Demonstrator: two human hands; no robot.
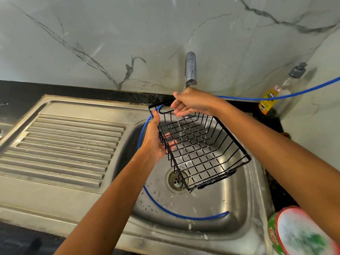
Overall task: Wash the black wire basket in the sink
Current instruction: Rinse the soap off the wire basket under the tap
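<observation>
Rinsing looks underway: the black wire basket hangs tilted over the sink under the running tap, left hand gripping its side, right hand holding the far rim; suds remain.

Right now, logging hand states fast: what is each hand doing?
Left hand: grips the basket by its left side.
Right hand: fingers straight under the tap water at the basket's far rim; grip cannot be told.
</observation>
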